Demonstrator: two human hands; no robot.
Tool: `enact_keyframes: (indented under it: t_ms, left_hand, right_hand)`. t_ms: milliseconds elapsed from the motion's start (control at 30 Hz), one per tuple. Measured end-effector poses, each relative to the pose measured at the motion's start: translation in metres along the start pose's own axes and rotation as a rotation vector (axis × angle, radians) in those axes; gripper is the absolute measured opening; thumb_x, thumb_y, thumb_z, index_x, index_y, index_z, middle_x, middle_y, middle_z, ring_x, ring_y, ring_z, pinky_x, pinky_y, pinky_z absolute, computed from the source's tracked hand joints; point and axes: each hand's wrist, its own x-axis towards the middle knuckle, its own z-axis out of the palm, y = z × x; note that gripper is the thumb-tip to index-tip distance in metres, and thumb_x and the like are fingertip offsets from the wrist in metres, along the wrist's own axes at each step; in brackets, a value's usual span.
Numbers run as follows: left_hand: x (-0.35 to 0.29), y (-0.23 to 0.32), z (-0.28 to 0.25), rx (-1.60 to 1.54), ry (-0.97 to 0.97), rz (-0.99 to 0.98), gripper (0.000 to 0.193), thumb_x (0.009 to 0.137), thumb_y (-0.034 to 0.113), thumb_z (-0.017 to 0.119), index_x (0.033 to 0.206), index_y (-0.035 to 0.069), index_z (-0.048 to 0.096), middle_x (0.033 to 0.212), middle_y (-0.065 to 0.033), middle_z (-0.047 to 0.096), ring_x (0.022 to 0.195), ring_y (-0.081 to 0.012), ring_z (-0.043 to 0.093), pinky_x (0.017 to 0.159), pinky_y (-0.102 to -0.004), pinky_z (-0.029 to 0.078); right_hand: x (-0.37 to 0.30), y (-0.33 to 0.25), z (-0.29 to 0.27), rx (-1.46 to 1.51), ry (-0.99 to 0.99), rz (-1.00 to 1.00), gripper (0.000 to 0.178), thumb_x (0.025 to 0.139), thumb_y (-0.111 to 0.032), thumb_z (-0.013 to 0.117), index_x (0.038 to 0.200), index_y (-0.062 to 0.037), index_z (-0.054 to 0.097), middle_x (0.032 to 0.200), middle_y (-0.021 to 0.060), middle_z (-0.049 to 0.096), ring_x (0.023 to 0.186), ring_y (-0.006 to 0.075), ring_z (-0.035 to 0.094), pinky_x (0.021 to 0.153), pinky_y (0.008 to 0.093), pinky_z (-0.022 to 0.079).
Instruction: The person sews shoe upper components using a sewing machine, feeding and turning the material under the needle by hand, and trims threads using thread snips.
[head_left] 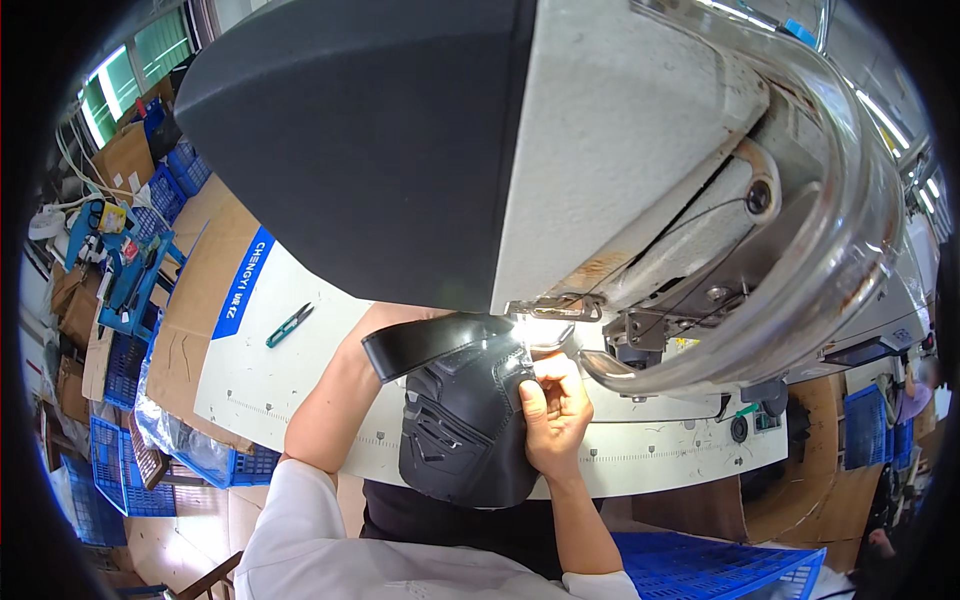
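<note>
Nearest, a blue plastic crate (720, 570) sat at the lower right, below the table's near edge. White sleeves (298, 515) ended near the elbow on both arms. The table's near edge ran in a bend across the view, and the rounded lower end of a black molded piece (465, 430) reached past it, in front of dark clothing (450, 520). The piece hung tilted in front of the pale tabletop (640, 440), its upper edge close under the sewing machine (600, 150) at a brightly lit spot. A black strap (435, 345) looped out from its top toward the left.

Room was tight above: the machine's underside and the low end of a transparent curved tube (865, 250) stood just beside the right fingers. More room lay leftward, where pale tabletop showed between the left forearm (328, 415) and green-handled snips (290, 326).

The right hand (556, 415) pinched the piece's upper right edge, thumb in front and fingers bent, its forearm rising steeply. The left forearm slanted up and inward; its hand was hidden behind the piece and strap, so its grip could not be told.

Farther off, cardboard (195, 315) bordered the tabletop's left side, with blue baskets (125, 465) beyond.
</note>
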Motion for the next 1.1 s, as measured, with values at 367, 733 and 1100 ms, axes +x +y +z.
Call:
enact_keyframes:
  t_ms: [367, 733, 1100]
  left_hand:
    - [0.011, -0.007, -0.002, 0.056, -0.001, 0.039, 0.018, 0.076, 0.008, 0.071, 0.092, 0.002, 0.065, 0.084, -0.0032, 0.065, 0.075, -0.0107, 0.060, 0.070, -0.0278, 0.050]
    - [0.020, -0.015, -0.007, 0.105, 0.000, 0.080, 0.017, 0.077, 0.008, 0.072, 0.092, 0.002, 0.065, 0.083, -0.0030, 0.064, 0.074, -0.0109, 0.060, 0.070, -0.0281, 0.051]
    - [0.030, -0.013, -0.004, -0.090, 0.322, 0.206, 0.012, 0.085, 0.012, 0.064, 0.091, 0.002, 0.066, 0.084, -0.0033, 0.065, 0.079, -0.0125, 0.060, 0.073, -0.0314, 0.052]
  right_hand:
    - [-0.001, 0.000, 0.002, 0.043, 0.027, 0.039, 0.009, 0.089, 0.001, 0.060, 0.097, 0.0018, 0.055, 0.089, 0.0030, 0.059, 0.080, 0.0074, 0.056, 0.072, 0.0204, 0.046]
    - [0.000, -0.003, 0.004, 0.022, 0.030, 0.089, 0.010, 0.091, -0.003, 0.058, 0.099, -0.0005, 0.052, 0.086, -0.0006, 0.052, 0.075, 0.0028, 0.046, 0.068, 0.0159, 0.038]
    - [0.004, -0.007, 0.004, -0.047, 0.074, 0.095, 0.008, 0.090, -0.001, 0.059, 0.097, 0.0016, 0.057, 0.086, 0.0004, 0.057, 0.075, 0.0030, 0.050, 0.069, 0.0167, 0.041]
